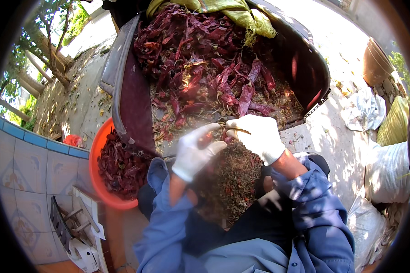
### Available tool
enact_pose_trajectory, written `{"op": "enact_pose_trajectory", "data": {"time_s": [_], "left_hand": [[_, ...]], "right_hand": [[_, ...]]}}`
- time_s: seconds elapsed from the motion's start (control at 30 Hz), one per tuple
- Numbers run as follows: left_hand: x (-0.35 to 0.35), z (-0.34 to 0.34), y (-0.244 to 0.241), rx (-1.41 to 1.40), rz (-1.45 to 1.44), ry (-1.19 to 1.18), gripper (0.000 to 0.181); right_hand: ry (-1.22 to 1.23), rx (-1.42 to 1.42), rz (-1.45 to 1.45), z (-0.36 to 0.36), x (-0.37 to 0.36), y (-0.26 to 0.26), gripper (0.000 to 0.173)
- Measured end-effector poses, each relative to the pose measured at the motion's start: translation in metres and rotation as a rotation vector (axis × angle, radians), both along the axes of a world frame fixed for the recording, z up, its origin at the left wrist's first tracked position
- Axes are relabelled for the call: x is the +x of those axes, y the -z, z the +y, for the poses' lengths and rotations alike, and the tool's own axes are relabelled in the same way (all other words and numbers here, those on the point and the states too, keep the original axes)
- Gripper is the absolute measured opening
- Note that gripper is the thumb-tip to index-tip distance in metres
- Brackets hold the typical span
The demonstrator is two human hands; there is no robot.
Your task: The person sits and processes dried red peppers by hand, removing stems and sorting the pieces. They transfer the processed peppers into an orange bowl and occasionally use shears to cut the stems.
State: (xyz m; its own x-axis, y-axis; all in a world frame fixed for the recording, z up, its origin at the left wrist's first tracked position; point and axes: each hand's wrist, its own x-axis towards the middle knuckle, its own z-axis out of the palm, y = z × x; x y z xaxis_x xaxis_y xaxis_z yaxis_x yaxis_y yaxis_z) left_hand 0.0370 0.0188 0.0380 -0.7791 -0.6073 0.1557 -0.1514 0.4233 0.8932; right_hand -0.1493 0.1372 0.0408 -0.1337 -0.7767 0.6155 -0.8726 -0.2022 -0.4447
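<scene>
Both my hands wear white knit gloves and meet at the near edge of a dark metal cargo bed [131,82] heaped with dried red chili peppers [191,44]. My right hand [258,138] pinches a dried chili pepper [228,139], mostly hidden by its fingers. Beside it, my left hand [196,152] has thumb and forefinger apart, its forefinger tip close to the right fingertips. Nothing is plainly held in it. Below both hands, between my knees, lies a heap of chili stems and scraps [241,174]. Loose seeds [287,102] are scattered over the bed floor.
An orange-red plastic basin [93,170] filled with dried chilies stands at left. A yellow-green woven sack [225,10] drapes over the far pile. White sacks [389,174] and a clay-coloured pot [377,63] line the right. A tiled wall [30,177] and small wooden rack [77,218] are left.
</scene>
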Motion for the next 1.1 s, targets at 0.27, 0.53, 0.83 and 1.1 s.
{"op": "enact_pose_trajectory", "data": {"time_s": [0.27, 0.53, 0.83, 1.1], "left_hand": [[-0.010, 0.006, 0.022, -0.381, 0.082, 0.048, 0.025], [-0.023, 0.011, 0.019, -0.033, 0.324, -0.031, 0.015], [-0.012, 0.007, 0.006, 0.102, 0.257, 0.030, 0.014], [-0.015, 0.005, 0.010, 0.618, 0.323, 0.003, 0.019]], "right_hand": [[-0.161, 0.241, -0.413, 0.000, 0.011, -0.005, 0.014], [-0.343, 0.386, -1.801, -0.012, 0.004, 0.009, 0.018], [0.561, 0.088, -0.366, -0.039, -0.099, 0.021, 0.037], [0.695, 0.532, -0.206, -0.074, -0.100, 0.027, 0.039]]}}
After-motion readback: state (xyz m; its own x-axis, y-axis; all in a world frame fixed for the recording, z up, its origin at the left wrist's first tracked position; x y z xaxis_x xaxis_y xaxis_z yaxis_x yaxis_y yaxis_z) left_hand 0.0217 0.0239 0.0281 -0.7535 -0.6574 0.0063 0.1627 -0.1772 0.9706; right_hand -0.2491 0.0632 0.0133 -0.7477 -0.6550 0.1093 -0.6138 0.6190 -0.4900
